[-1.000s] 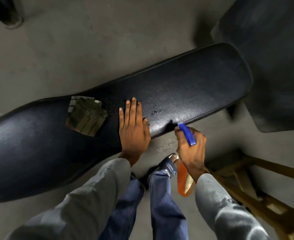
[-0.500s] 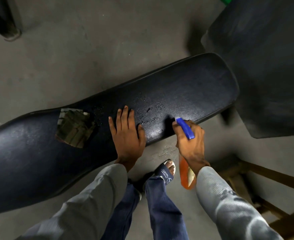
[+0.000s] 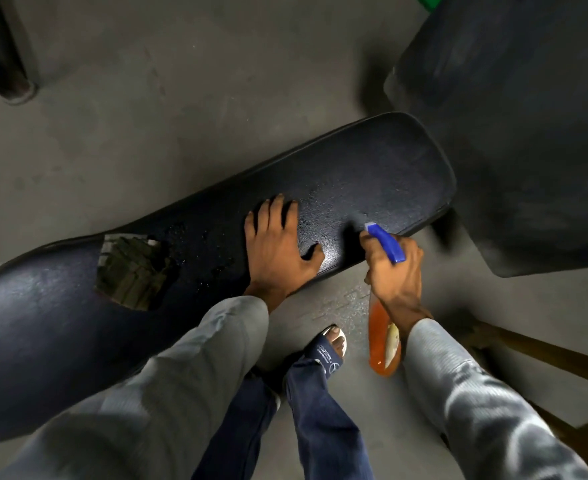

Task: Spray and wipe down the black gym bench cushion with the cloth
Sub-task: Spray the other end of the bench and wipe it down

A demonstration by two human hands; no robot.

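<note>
Left hand [image 3: 278, 251] slid right along padded black vinyl bench cushion [image 3: 372, 181], flat, fingers spread; right hand [image 3: 394, 271] grips blue-nozzled orange spray bottle [image 3: 384, 344].

A folded cloth [image 3: 131, 271] and droplets lie on the black bench cushion [image 3: 372, 181].

black cushion [image 3: 372, 174], orange bottle [image 3: 382, 344] with blue nozzle [image 3: 386, 242].
</note>
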